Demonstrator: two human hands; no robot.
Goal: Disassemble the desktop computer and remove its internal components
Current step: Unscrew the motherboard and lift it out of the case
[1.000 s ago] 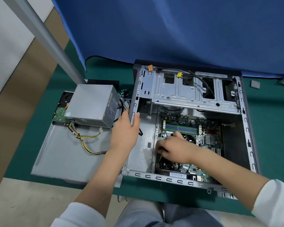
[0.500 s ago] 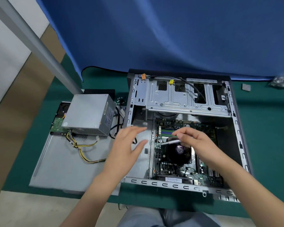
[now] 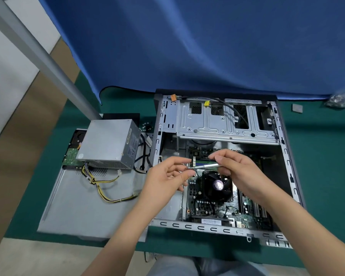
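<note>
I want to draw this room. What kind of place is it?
Probably a computer repair bench: an open case on a green mat, a removed power supply, and a blue curtain behind.

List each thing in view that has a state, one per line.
computer case: side open, lying flat
power supply: removed, resting on the side panel
CPU fan: in place on the motherboard
screwdriver: held above the motherboard
right hand: grips the screwdriver
left hand: fingertips at the screwdriver's tip
</note>
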